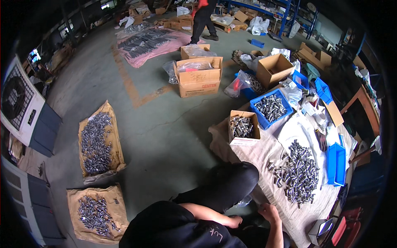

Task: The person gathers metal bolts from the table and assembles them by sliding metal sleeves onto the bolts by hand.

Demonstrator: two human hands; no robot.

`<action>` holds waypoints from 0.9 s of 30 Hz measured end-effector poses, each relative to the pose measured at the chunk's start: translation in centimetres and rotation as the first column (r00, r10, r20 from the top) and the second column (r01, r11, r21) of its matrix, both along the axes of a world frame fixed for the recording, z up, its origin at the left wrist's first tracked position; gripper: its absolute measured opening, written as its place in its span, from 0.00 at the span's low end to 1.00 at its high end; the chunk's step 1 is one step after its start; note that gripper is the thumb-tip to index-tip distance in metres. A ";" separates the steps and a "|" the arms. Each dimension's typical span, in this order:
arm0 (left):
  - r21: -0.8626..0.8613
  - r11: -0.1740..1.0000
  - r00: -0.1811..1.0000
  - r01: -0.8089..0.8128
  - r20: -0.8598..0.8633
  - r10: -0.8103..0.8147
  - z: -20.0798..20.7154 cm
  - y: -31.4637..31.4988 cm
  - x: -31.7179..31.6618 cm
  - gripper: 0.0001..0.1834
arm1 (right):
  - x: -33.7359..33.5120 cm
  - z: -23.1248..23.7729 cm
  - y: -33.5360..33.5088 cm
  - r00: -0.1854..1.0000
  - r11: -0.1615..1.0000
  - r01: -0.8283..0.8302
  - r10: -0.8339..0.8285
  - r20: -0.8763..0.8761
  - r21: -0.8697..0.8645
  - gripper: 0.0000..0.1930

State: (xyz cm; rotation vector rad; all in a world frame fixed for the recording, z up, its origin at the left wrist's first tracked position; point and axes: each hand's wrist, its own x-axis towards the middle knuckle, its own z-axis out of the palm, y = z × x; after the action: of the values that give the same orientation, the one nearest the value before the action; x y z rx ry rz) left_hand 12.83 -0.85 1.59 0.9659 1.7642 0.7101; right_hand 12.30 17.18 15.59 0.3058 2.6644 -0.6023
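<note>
While the left hand (235, 222) and the right hand (269, 212) sit close together, fingers curled, whether either grips anything cannot be told. At one o'clock from the right hand, a loose heap of shiny silver metal cylinders (301, 175) lies spread on a beige woven cloth (258, 159), presumably for easy reach. From the heap, an open square cardboard box (245, 141) at ten o'clock and a blue rectangular plastic crate (278, 120) at eleven probably keep similar pieces contained.
</note>
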 end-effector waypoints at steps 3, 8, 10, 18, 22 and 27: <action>0.015 0.999 0.999 0.036 -0.026 -0.035 -1.4 -0.4 0.9 0.17 | -0.5 0.2 -1.1 0.999 0.999 -0.040 0.041 0.002 -0.013 0.19; 0.076 0.990 0.993 -0.116 -0.010 0.117 -0.2 -0.4 -1.0 0.14 | 0.5 -0.2 -0.1 0.998 0.998 0.056 -0.056 0.022 -0.002 0.19; 0.098 0.993 0.997 -0.062 -0.041 0.066 0.1 -0.4 -1.6 0.13 | 0.6 0.4 0.1 0.999 0.998 0.009 -0.007 -0.031 0.061 0.17; 0.428 0.687 0.805 -0.587 0.223 0.549 5.6 1.0 -9.1 0.11 | -0.3 0.4 -1.1 0.984 0.997 -0.082 0.079 0.157 0.012 0.14; 0.514 0.606 0.790 -0.608 0.317 0.524 12.1 5.2 -13.0 0.09 | 1.4 0.6 -1.1 0.990 0.997 -0.078 0.080 0.114 -0.016 0.13; 0.680 0.677 0.801 -0.283 -0.221 0.556 15.1 14.2 -19.9 0.08 | 1.1 1.5 -1.8 0.996 0.996 -0.088 0.088 0.014 0.022 0.12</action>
State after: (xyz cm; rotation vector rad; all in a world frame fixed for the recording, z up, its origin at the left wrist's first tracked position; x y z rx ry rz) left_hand -7.06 13.37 16.65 1.2005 2.2274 1.5730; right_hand 13.36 15.33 17.07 0.1963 2.6579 -0.5410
